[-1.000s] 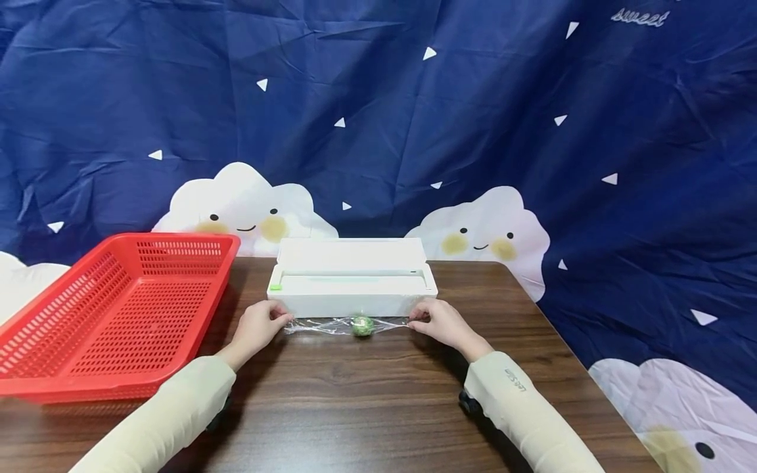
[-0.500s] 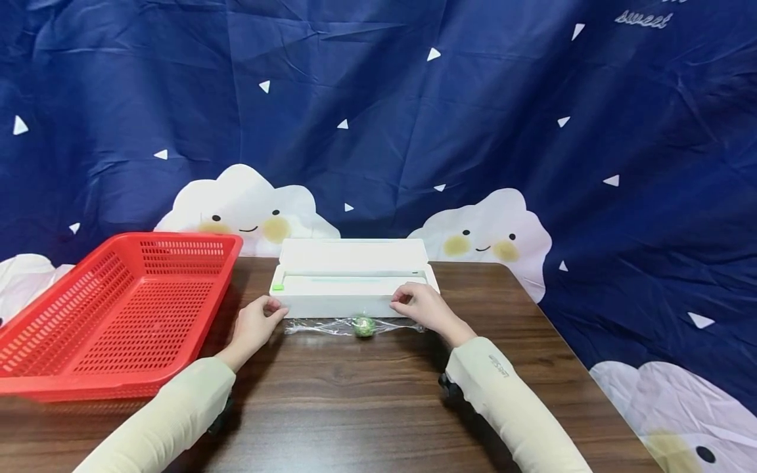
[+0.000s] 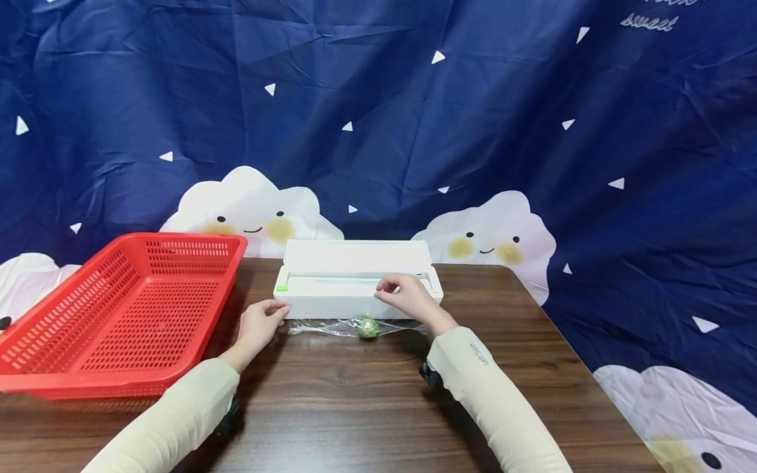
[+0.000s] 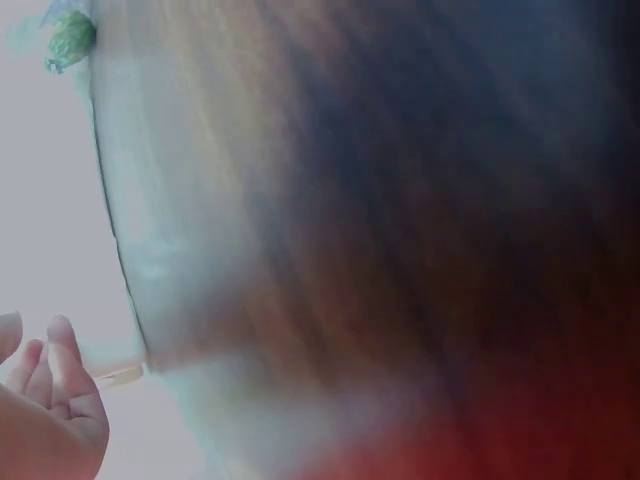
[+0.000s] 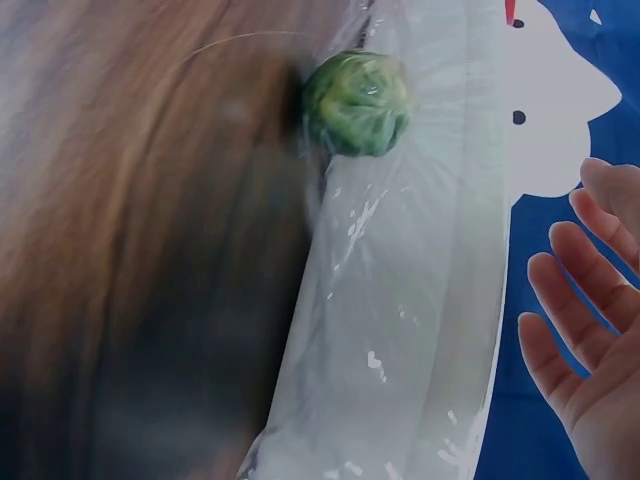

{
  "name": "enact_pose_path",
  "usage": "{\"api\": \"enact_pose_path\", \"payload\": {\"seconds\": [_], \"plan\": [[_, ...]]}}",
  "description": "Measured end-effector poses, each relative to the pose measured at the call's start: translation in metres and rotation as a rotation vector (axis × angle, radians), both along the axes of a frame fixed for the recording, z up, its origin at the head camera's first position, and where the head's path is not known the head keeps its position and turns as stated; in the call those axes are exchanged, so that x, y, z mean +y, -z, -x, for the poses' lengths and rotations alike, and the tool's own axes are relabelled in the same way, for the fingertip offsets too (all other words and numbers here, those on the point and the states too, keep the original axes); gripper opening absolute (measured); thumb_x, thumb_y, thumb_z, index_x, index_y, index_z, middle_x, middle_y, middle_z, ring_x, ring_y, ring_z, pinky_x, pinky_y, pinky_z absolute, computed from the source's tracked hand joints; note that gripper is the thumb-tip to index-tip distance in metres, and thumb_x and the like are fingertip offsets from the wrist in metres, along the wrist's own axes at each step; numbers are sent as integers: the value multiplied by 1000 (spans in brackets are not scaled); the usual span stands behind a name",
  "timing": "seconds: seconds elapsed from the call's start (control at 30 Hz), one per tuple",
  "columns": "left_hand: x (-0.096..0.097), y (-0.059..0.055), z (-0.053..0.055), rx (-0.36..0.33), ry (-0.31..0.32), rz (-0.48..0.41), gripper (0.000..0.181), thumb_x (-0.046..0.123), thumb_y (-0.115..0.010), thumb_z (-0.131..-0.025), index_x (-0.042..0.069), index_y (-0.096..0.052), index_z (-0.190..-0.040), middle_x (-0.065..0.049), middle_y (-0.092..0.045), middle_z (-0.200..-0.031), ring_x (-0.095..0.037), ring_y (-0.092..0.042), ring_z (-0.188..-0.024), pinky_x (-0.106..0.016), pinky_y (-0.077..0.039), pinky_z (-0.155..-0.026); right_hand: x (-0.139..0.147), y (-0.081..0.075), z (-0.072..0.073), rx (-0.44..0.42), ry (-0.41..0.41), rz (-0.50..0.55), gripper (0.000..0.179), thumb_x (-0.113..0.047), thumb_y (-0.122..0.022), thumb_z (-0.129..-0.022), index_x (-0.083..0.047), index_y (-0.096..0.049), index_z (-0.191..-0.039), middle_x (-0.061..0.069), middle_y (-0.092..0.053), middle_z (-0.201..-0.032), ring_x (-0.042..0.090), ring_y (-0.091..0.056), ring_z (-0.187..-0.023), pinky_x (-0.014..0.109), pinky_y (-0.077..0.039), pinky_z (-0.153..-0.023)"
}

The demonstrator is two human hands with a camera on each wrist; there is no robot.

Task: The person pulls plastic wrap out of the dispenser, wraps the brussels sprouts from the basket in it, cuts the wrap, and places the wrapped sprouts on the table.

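A white cling film dispenser (image 3: pixel 337 305) stands with its lid (image 3: pixel 357 256) raised. Clear cling film (image 3: pixel 331 327) hangs along its front, with a small green Brussels sprout (image 3: pixel 367 328) in it; the right wrist view shows the sprout (image 5: pixel 358 103) close up. Beside the dispenser's front left corner is my left hand (image 3: pixel 260 323), its fingertips at or near that corner and loosely bent. My right hand (image 3: pixel 412 301) hovers over the dispenser's front edge, right of the sprout. In the right wrist view its fingers (image 5: pixel 575 345) are spread and hold nothing.
A red perforated plastic basket (image 3: pixel 150 315) stands on the left of the brown wooden table (image 3: pixel 343 401). Behind the table hangs a blue cloth (image 3: pixel 378 98) with white clouds. A green slider (image 3: pixel 282 288) sits on the dispenser's left end.
My right hand has let go of the film's right end and moved left and up over the dispenser. My left hand has shifted slightly from the film's left end to the dispenser's corner.
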State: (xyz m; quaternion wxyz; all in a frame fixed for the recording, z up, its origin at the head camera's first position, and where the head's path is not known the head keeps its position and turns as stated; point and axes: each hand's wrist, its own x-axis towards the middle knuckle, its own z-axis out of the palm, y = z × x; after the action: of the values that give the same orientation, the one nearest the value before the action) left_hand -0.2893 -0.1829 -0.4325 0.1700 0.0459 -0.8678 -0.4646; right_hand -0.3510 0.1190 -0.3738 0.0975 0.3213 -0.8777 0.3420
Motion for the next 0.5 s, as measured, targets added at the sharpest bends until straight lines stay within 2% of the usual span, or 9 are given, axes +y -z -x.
{"api": "enact_pose_path", "payload": {"seconds": [0.27,0.5], "plan": [[3,0,2,-16,-33,-36,26,23,-67,-85,2,-71,-101,-13,-68,-74,-18,-64,-65,-27,-41,-62,-19,-3,8,19,-32,29,5,-15,-68,-83,-10,-67,-82,-5,-58,-74,12,-55,-75,28,-45,-68],[5,-3,3,-12,-62,-80,25,24,-68,-84,1,-72,-96,-13,-68,-74,-9,-58,-59,-24,-39,-57,-43,-4,12,-2,-68,50,6,-14,-67,-83,-8,-67,-85,-3,-59,-73,13,-55,-74,28,-44,-69]]}}
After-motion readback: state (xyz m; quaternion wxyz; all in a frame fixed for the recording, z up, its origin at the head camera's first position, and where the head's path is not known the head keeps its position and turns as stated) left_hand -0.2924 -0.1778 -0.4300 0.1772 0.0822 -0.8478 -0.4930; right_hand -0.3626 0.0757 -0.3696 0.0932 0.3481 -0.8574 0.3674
